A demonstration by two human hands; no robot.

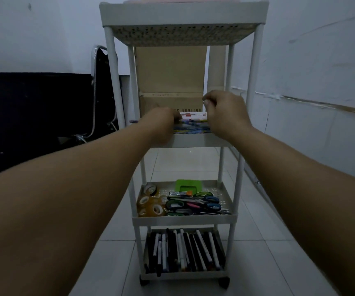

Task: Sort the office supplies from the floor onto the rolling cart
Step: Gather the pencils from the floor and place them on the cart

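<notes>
A white rolling cart (pixel 195 141) with several tiers stands in front of me. Both arms reach into its second tier, where a stack of colourful flat packs (pixel 190 124) lies. My left hand (pixel 163 122) touches the stack's left end, fingers bent onto it. My right hand (pixel 225 112) hovers at the stack's right end with fingers curled; whether it holds anything is hidden. Below, a tier holds tape rolls (pixel 151 205), scissors (pixel 195 202) and a green item (pixel 189 185). The bottom tier is full of pens and markers (pixel 185 252).
Cardboard boxes (pixel 170 69) stand behind the cart. A dark chair with a chrome frame (pixel 95 82) sits at the left against the wall. A white wall runs along the right. The floor is pale tile (pixel 112 242).
</notes>
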